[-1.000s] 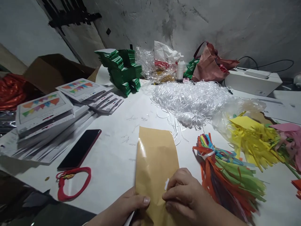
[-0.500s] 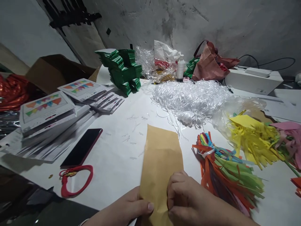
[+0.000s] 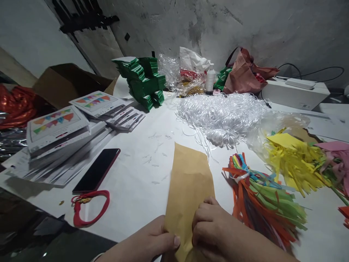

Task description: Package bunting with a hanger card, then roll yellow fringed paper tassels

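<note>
A long brown paper envelope (image 3: 191, 178) lies at the table's front edge, its near end between my two hands. My left hand (image 3: 152, 238) pinches its left side, thumb on top and fingers underneath. On the right side, my right hand (image 3: 215, 229) is closed with curled fingers against the paper; the fingertips are partly hidden. Right of the envelope lies a bundle of coloured paper strips (image 3: 261, 196), tied near one end. To the left are a black phone (image 3: 96, 170) and a red cord bracelet (image 3: 91, 208).
Printed cards (image 3: 58, 127) are stacked at left before a cardboard box (image 3: 68, 83). Green paper pieces (image 3: 144, 82) stand behind. White string (image 3: 223, 114) heaps at the back, near a white bottle (image 3: 209, 78). Yellow tassels (image 3: 296, 160) lie at right, below a white box (image 3: 297, 92).
The far end of the envelope has shifted slightly to the right and skewed. My right hand has curled lower against its right side. The view has shifted a little.
</note>
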The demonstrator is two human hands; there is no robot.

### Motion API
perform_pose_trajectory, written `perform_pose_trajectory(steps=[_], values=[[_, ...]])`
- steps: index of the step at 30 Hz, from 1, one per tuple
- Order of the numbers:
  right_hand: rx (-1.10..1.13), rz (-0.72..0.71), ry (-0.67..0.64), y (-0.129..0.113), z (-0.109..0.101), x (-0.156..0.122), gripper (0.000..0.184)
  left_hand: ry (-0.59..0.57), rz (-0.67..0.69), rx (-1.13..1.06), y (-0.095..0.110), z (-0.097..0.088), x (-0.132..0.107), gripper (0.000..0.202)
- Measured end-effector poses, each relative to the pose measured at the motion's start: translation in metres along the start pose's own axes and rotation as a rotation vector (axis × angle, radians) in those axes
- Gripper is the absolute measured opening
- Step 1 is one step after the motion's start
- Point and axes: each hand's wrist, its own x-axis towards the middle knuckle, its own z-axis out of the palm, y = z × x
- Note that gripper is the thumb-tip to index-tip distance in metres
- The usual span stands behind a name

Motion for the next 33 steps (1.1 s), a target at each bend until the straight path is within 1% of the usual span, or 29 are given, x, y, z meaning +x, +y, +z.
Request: perform_pose_trajectory(steps=[4, 7, 10, 12, 14, 16, 19, 21, 24, 26, 30, 33], values=[[0.053, 0.013, 0.004, -0.004, -0.009, -0.004, 0.011, 0.052, -0.043, -0.025, -0.005, -0.004, -0.001, 0.023], [0.055, 0.057, -0.03, -0.006, -0.014, -0.008, 0.011, 0.081, -0.024, -0.019, -0.008, -0.009, -0.002, 0.027], [0.028, 0.072, -0.007, -0.003, -0.013, -0.01, 0.007, 0.068, 0.007, -0.017, -0.009, -0.011, -0.003, 0.026], [-0.014, 0.023, 0.022, 0.001, -0.008, -0.01, 0.008, 0.044, 0.02, -0.014, -0.008, -0.009, -0.004, 0.025], [-0.066, -0.061, 0.048, 0.004, -0.002, -0.008, 0.009, 0.017, 0.037, -0.027, -0.007, -0.007, -0.003, 0.026], [-0.132, -0.12, 0.054, 0.006, 0.004, -0.006, 0.009, 0.009, 0.051, -0.031, -0.006, -0.005, -0.002, 0.026], [-0.249, -0.118, -0.006, 0.005, 0.009, -0.004, 0.014, 0.013, 0.026, -0.006, -0.004, -0.002, -0.001, 0.021], [-0.271, -0.101, -0.063, 0.003, 0.008, -0.002, 0.015, 0.025, -0.003, 0.018, -0.003, 0.0, -0.002, 0.02], [-0.19, -0.07, -0.125, -0.001, 0.002, 0.001, 0.01, 0.019, -0.011, 0.07, -0.001, 0.003, -0.004, 0.019], [-0.103, -0.068, -0.134, -0.003, -0.003, 0.001, 0.01, 0.027, -0.023, 0.063, 0.0, 0.005, -0.006, 0.018], [0.042, -0.036, -0.084, -0.005, -0.009, -0.001, 0.01, 0.067, -0.059, -0.019, -0.001, 0.007, -0.007, 0.018], [0.094, 0.016, -0.019, -0.003, -0.009, -0.004, 0.01, 0.031, -0.036, -0.049, -0.002, 0.005, -0.007, 0.019]])
